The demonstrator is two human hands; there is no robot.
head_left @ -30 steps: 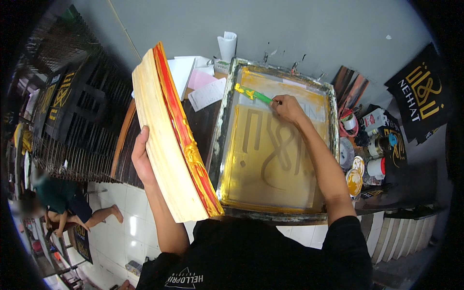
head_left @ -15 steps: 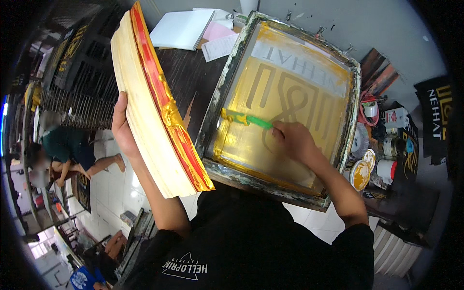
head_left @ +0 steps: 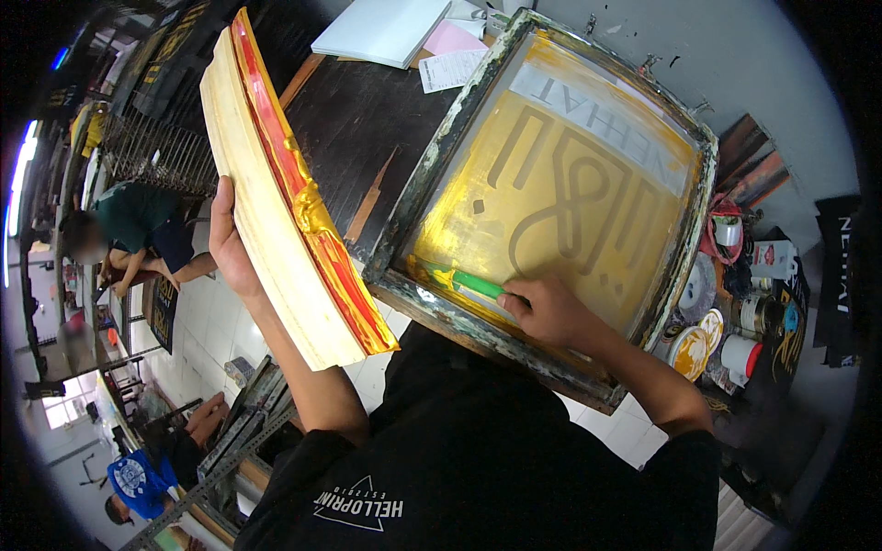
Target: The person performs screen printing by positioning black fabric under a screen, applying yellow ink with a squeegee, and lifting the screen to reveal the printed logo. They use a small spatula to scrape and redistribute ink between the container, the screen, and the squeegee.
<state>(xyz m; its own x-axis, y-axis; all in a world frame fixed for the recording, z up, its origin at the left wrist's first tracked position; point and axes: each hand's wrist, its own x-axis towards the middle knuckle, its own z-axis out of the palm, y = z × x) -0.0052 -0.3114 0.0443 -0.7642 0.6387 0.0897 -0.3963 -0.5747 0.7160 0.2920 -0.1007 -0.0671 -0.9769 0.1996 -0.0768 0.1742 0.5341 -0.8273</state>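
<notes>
My left hand [head_left: 235,246] is closed round the wooden handle of a long squeegee [head_left: 262,197], held up at a tilt on the left. Thick golden-yellow ink [head_left: 312,213] coats its red blade, heaped near the middle. My right hand [head_left: 549,314] grips a green spatula [head_left: 478,285], its tip smeared with the same ink. That tip lies at the near left corner of a screen printing frame [head_left: 459,103], inside the rim. On the mesh [head_left: 524,207], a looping design and block lettering show through a thin yellow film.
White sheets [head_left: 372,32] and slips of paper lie on the dark table [head_left: 354,115] at the back. Ink tubs [head_left: 691,351], jars and a red-lidded pot [head_left: 738,356] crowd the right. A person in dark green [head_left: 138,219] bends over at the far left; another in blue [head_left: 138,477] is below.
The spatula and my right hand have moved down toward the frame's near edge. More of the design shows on the mesh. My left hand still holds the squeegee up.
</notes>
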